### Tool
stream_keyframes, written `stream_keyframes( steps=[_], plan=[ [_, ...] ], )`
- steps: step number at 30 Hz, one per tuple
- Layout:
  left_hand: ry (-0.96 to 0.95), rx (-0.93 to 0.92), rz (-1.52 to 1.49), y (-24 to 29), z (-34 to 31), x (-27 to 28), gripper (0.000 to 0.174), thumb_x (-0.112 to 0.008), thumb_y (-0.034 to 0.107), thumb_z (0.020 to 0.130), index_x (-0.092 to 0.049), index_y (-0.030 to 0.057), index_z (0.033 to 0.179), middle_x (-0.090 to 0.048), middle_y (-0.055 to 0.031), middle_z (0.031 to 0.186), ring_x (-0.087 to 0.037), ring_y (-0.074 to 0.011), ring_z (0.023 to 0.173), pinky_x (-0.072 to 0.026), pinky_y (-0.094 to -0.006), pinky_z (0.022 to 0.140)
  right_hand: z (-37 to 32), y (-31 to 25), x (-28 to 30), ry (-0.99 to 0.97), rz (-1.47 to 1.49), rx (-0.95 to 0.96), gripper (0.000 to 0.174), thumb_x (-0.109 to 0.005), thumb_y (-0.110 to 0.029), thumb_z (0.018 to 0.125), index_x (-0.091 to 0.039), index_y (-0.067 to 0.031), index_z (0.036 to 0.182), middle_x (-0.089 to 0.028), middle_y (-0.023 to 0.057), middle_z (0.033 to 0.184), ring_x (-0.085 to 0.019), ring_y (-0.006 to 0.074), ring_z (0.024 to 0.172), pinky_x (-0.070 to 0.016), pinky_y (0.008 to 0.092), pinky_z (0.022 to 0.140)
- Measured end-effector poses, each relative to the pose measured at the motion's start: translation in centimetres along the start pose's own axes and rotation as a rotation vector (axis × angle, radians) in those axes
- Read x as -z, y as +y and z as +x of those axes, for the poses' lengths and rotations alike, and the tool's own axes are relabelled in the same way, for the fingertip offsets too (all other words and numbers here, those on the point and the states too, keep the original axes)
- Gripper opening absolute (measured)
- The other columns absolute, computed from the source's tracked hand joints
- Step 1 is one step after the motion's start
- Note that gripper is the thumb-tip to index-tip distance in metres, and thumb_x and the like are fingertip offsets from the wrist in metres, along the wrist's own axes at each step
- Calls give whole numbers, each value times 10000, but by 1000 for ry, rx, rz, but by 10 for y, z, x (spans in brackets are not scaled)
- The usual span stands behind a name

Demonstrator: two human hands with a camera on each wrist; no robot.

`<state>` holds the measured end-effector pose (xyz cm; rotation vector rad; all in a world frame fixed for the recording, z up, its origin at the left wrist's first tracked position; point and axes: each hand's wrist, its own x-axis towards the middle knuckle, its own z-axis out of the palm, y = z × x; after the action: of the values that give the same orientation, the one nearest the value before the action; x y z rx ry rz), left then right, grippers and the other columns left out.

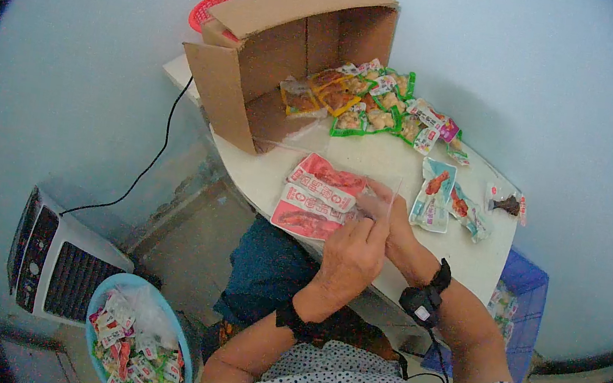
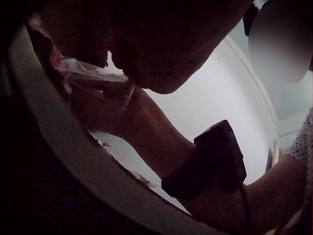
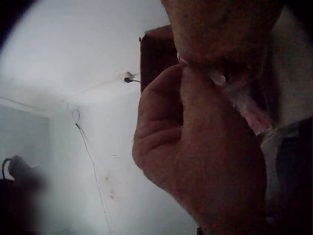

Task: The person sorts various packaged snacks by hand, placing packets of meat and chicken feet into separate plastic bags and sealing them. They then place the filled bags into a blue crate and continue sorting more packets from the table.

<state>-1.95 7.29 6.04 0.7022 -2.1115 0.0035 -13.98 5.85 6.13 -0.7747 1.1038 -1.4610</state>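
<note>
A clear plastic bag (image 1: 395,195) with red-and-white packets (image 1: 315,199) inside lies over the table's near edge in the head view. My left hand (image 1: 350,262) pinches the bag's right end with thumb and curled fingers. Close against it, my right hand (image 1: 393,221) grips the same end, its fingers partly behind the plastic. In the left wrist view, the right hand (image 2: 110,110) is beside a clear plastic edge (image 2: 128,95). The right wrist view shows the left hand (image 3: 195,142) pinching close under the right hand (image 3: 220,34); their fingertips are partly hidden.
An open cardboard box (image 1: 215,92) lies on its side on the white table (image 1: 459,256). Green-edged food packets (image 1: 380,119) spill from it; blue-and-white packets (image 1: 434,196) lie rightward. Below are a blue tub (image 1: 187,353), an air cooler (image 1: 75,270) and a blue crate (image 1: 531,296).
</note>
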Motion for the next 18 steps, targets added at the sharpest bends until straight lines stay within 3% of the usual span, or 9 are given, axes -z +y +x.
stream_keyframes(
  steps=[3,6,9,12,14,16,18],
  plan=[
    [8,-32,5,-3,3,1,249,-641,100,786,-618,48,1029,-503,-72,702,-561,-252,624,-471,-372,537,8,7,6,-37,-31,-1,483,-660,-141,871,-521,35,1298,-635,39,935,-589,102,778,-486,251,630],
    [-18,-57,6,-3,3,-2,290,-644,99,783,-621,40,1067,-506,-75,703,-564,-252,630,-470,-373,538,9,9,9,26,-56,39,440,-682,-159,861,-560,29,1240,-642,41,882,-596,102,735,-494,255,610],
    [-57,-58,-12,0,0,-2,303,-648,103,788,-626,44,1084,-517,-79,700,-574,-258,635,-473,-382,545,17,24,15,154,-216,103,250,-672,-205,884,-690,-5,1032,-658,53,773,-591,122,642,-463,261,536],
    [-45,-68,-47,3,-5,-1,278,-663,134,810,-633,57,1075,-532,-85,684,-589,-266,629,-481,-383,551,32,34,27,227,-527,254,258,-708,-249,846,-713,7,880,-668,99,681,-630,162,598,-491,299,540],
    [-22,-75,-47,6,-8,4,256,-675,164,830,-639,67,1064,-547,-88,675,-597,-273,611,-485,-383,546,34,25,39,177,-626,295,284,-715,-275,830,-704,8,804,-674,126,657,-649,195,576,-515,345,543],
    [-136,-100,-26,9,-16,11,280,-690,221,841,-643,75,1076,-566,-89,680,-603,-274,594,-488,-377,532,26,4,44,139,-645,187,275,-721,-259,828,-692,11,786,-669,123,649,-641,198,555,-516,353,521],
    [-241,-135,32,13,-22,15,313,-706,257,837,-644,79,1087,-552,-77,672,-588,-254,572,-478,-360,510,13,-26,46,97,-579,-58,225,-727,-202,840,-677,17,824,-651,90,658,-606,173,537,-492,323,474]
  ],
)
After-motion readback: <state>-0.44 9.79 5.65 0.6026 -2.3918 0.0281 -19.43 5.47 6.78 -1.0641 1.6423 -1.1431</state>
